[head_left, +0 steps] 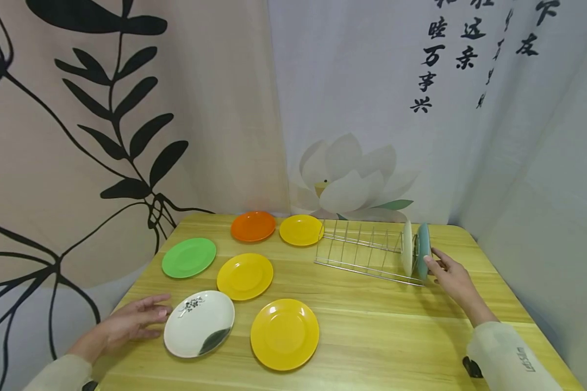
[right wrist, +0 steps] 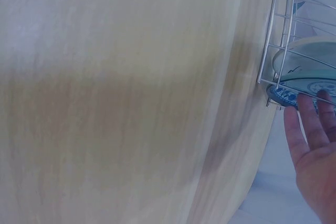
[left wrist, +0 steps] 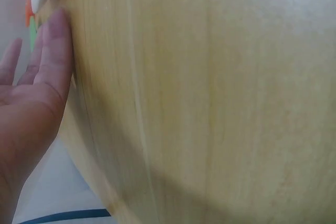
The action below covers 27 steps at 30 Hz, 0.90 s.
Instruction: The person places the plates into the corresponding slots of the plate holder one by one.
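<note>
On the left, my left hand (head_left: 134,320) lies with fingers extended beside a white plate (head_left: 200,320) decorated with a dark leaf and small sprig. That hand (left wrist: 39,82) shows empty in the left wrist view. At the right end of a wire dish rack (head_left: 362,252), a blue plate (head_left: 423,250) stands upright next to a cream-white plate (head_left: 407,248). My right hand (head_left: 452,277) has its fingertips at the blue plate's outer side. In the right wrist view, its nearly straight fingers (right wrist: 313,124) meet the patterned blue plate (right wrist: 283,96).
Three yellow plates (head_left: 285,334) lie flat around the table's middle and back. An orange plate (head_left: 253,226) and a green plate (head_left: 189,258) lie toward the back left. Printed curtains (head_left: 225,108) hang behind the wooden table (head_left: 372,336).
</note>
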Each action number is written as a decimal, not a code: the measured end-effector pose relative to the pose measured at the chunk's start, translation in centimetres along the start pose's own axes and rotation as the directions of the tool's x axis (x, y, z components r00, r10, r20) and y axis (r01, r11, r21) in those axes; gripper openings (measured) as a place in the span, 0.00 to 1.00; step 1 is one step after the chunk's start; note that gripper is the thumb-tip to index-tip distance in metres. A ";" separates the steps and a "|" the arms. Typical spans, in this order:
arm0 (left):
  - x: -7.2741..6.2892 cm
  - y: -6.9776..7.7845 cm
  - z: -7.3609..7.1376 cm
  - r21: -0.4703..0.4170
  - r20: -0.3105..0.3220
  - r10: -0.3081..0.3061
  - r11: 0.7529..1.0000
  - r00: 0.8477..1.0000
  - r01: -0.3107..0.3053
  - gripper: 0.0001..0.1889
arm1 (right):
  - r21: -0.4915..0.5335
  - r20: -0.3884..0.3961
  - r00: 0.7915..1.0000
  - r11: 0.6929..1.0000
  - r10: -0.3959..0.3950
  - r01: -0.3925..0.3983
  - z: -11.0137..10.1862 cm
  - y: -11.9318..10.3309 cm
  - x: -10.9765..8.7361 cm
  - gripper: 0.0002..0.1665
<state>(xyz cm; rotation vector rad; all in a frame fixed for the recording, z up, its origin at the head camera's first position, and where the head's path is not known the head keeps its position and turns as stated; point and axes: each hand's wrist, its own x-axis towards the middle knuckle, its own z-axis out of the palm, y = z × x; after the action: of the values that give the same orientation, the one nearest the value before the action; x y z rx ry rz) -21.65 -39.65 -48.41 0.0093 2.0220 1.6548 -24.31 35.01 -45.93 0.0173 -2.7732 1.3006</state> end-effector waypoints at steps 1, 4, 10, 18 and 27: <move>-0.1 -0.1 0.1 -0.007 0.006 0.001 1.000 1.000 -0.001 0.40 | -0.001 -0.001 1.000 1.000 0.001 -0.001 0.0 0.0 0.0 0.46; -0.3 -0.3 0.3 -0.018 0.034 0.015 1.000 0.999 -0.015 0.40 | -0.004 0.000 1.000 1.000 0.002 -0.002 0.1 0.0 0.0 0.46; -0.2 -0.7 0.6 -0.036 0.076 0.039 0.999 0.996 -0.037 0.38 | -0.002 -0.001 1.000 1.000 0.003 -0.003 0.1 0.0 -0.1 0.47; 0.2 -1.1 1.1 0.008 0.088 0.072 0.997 0.993 -0.073 0.40 | 0.002 -0.001 1.000 1.000 0.004 -0.004 0.0 0.0 0.0 0.47; 0.2 -0.8 1.4 0.013 0.078 0.092 0.996 0.993 -0.094 0.38 | -0.007 -0.002 1.000 1.000 -0.003 0.003 0.0 0.1 0.0 0.46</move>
<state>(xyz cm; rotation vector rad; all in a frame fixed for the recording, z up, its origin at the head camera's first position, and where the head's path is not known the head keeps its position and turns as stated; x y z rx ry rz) -21.05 -38.53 -49.42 0.1733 2.0039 1.6680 -24.35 35.10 -46.04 0.0199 -2.7749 1.2888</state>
